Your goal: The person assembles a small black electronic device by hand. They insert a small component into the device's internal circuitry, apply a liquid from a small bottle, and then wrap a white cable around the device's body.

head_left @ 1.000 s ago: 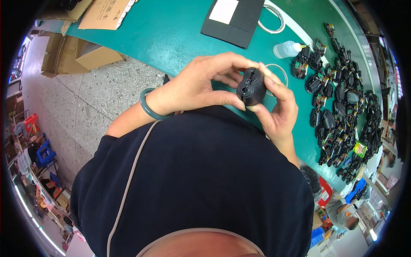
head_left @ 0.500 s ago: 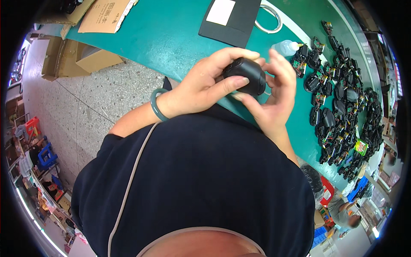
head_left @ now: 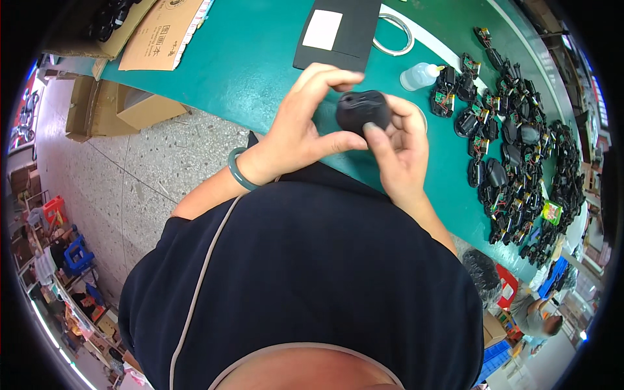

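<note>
1. The green bench (head_left: 250, 71) stands beside speckled floor (head_left: 188, 153); black assemblies (head_left: 497, 174) crowd its right side.
2. An upper-left carton (head_left: 97, 51) holds black parts (head_left: 107, 23); a translucent bottle (head_left: 418, 77) sits near the assemblies.
3. The right hand (head_left: 404, 148) clamps its grip on 1 black device (head_left: 361, 112) over the bench; the left hand's (head_left: 300, 127) grip is spread apart beside it.

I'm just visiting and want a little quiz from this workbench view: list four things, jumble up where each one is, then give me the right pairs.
Things
1. Grey-green bangle
2. Squeeze bottle
3. White rectangle of paper
4. Rounded black case

Places
A. On a flat black board
B. In the right hand
C. Around the left wrist
D. On the green table, next to the black parts with circuit boards

Pairs: 1-C, 2-D, 3-A, 4-B
</note>
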Demonstrator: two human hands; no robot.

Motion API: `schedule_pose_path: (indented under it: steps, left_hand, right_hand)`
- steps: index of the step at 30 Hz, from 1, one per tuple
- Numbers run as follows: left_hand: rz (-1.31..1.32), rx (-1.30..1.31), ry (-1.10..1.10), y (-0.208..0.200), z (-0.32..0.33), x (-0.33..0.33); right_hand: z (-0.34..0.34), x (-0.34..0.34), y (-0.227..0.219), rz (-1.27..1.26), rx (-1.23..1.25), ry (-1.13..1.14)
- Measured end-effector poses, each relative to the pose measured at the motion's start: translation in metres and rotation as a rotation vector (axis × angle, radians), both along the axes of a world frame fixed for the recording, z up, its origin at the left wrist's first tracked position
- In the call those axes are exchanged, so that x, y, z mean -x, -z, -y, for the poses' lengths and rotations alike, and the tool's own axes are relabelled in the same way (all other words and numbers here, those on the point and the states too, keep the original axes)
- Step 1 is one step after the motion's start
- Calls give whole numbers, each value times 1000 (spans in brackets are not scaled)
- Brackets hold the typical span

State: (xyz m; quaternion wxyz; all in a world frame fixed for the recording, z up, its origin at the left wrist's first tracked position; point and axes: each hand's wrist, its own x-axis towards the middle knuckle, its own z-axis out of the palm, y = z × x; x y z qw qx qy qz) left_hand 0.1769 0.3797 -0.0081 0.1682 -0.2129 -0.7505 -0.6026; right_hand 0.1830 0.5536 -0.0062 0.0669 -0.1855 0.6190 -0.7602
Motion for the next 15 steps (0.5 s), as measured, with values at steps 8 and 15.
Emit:
schedule_pose_path:
  steps: [8,15]
  left_hand:
    - [-43,347,-34,6,6,0]
    - [-71,358,13,2,-3,-5]
  right_hand:
    - [1,-3,-1,68,80,-111]
    - [-5,2,-3,-172,-338,-26]
